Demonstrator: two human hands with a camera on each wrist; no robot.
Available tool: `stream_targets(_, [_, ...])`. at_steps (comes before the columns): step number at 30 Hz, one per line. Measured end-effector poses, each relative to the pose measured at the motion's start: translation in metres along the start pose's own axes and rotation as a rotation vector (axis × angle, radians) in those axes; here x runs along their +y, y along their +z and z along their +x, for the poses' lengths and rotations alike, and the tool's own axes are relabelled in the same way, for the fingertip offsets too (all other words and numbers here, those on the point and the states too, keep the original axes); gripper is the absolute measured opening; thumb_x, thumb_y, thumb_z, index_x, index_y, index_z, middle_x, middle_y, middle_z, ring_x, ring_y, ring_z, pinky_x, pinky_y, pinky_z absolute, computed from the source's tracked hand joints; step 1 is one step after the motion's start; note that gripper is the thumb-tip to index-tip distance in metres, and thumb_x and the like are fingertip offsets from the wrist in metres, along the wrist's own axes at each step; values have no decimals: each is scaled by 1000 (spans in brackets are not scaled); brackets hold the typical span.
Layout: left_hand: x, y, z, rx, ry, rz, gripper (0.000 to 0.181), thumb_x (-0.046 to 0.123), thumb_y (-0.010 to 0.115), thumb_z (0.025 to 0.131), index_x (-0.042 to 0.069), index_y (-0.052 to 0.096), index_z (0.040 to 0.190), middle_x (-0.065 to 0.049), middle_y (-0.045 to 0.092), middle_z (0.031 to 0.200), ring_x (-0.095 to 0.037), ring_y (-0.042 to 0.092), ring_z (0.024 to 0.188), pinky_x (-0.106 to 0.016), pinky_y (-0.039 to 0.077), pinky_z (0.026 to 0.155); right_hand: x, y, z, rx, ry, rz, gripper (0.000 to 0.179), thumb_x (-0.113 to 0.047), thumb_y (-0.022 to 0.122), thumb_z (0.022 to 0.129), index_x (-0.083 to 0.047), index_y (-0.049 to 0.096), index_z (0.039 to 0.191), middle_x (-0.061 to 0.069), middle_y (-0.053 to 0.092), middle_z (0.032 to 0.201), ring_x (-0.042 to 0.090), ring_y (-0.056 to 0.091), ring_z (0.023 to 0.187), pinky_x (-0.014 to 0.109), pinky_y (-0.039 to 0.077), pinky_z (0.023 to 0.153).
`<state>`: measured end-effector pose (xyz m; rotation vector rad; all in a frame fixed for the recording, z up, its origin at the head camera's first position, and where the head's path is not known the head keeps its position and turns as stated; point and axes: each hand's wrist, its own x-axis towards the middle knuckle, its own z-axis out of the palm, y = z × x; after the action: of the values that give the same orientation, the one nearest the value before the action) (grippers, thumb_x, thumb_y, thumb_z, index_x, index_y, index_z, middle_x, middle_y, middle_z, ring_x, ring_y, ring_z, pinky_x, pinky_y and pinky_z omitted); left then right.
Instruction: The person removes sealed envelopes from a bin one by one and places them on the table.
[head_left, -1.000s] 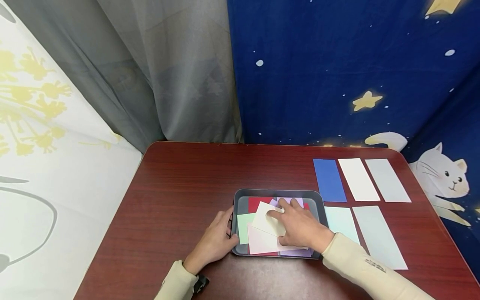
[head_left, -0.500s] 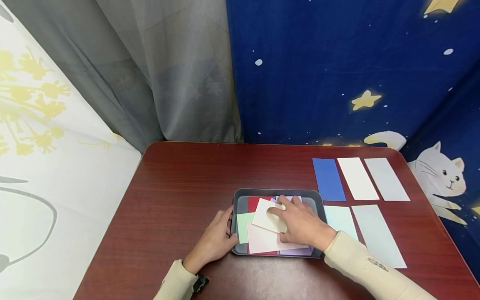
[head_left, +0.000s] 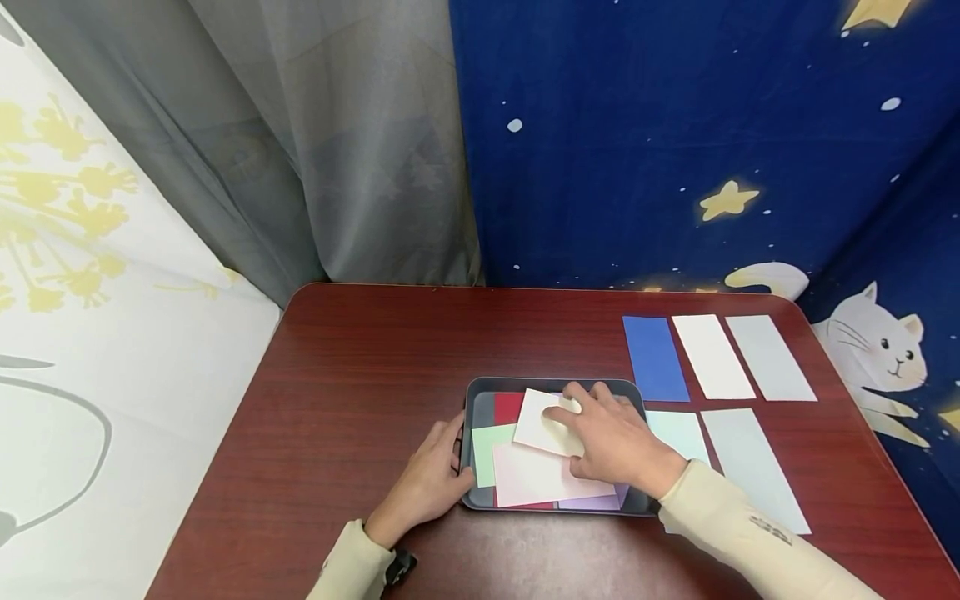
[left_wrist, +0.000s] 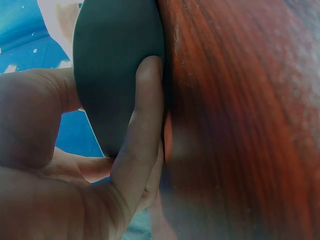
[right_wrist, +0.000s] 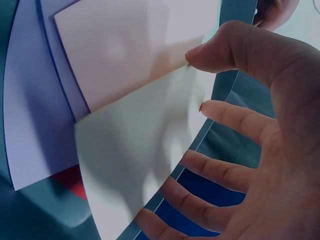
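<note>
In the head view, a dark grey tray (head_left: 483, 408) holds several overlapping paper cards. My right hand (head_left: 611, 442) holds a cream card (head_left: 538, 423) by its edges; the right wrist view shows the thumb (right_wrist: 215, 54) on one edge and the other fingers spread along another. The card bows slightly over a pale pink card (head_left: 534, 479). Light green (head_left: 484, 450), red (head_left: 507, 407) and purple (head_left: 588, 503) cards lie around them. My left hand (head_left: 426, 477) grips the tray's left side, its fingers against the outer wall (left_wrist: 112, 50) and its thumb at the rim.
Right of the tray, a blue card (head_left: 656, 358), a white card (head_left: 712, 357) and a light grey card (head_left: 770, 357) form a row on the wooden table (head_left: 360, 375). In front of them lie a pale mint card (head_left: 678, 433) and another grey card (head_left: 756, 471). Curtains hang behind.
My right hand has moved slightly to the right, drawing the cream card right and a little back across the pink one. The left hand stays at the tray's side.
</note>
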<state>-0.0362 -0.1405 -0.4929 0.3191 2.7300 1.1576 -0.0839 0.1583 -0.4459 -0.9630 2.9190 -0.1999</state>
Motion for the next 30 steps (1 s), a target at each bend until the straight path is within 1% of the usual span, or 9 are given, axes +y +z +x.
stream_targets(3, [0,0,0,0,0,6,85,1,72,86,-3,42,165,-12,58,131,-5,58,81,-27,51,65,2,0,-1,10,2,1,68,-27,96,76,-23,75,140,12,60,135,33,57,106,60,56,83])
stream_targets(8, [0,0,0,1,0,9,85,2,71,85,-3,42,165,-11,58,129,-5,58,81,-27,51,66,5,-1,-3,12,14,1,70,-29,96,75,-24,75,142,12,60,136,35,57,109,61,56,81])
stream_targets(14, [-1,0,0,-11,-13,9,84,3,70,87,-4,41,165,-12,57,132,-4,58,82,-26,52,66,9,-6,-6,31,23,-12,70,-28,96,75,-23,74,142,11,60,136,36,57,110,62,56,79])
stream_targets(21, [-1,0,0,-2,-3,1,83,2,70,87,-5,41,165,-14,57,133,-6,59,82,-27,52,66,16,-8,-11,53,43,-29,70,-29,96,75,-24,74,142,11,60,134,33,54,107,54,53,73])
stream_targets(30, [-1,1,1,-5,-14,8,83,3,70,87,-5,41,165,-13,57,134,-4,59,82,-27,53,66,25,-14,-18,54,91,-3,70,-27,96,76,-23,74,142,12,58,137,34,55,109,52,53,71])
